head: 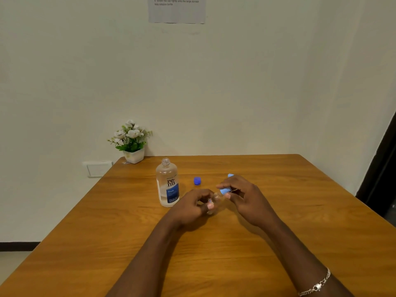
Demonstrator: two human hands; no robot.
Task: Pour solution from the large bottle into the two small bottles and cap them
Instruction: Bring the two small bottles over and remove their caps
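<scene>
The large clear bottle [167, 185] with a blue and white label stands uncapped on the wooden table [278, 211], left of my hands. Its dark blue cap [197, 181] lies loose to its right. My left hand [194, 207] is closed around a small clear bottle [216, 200], which is tilted toward the right. My right hand [242, 196] pinches a light blue cap [224, 191] at that bottle's mouth. Another light blue cap [230, 175] peeks out just behind my right hand; whatever it sits on is hidden.
A white pot of white artificial flowers [131, 142] stands at the table's far left corner against the wall. A printed sheet [176, 9] hangs on the wall above. A wall socket plate [98, 169] sits left of the table.
</scene>
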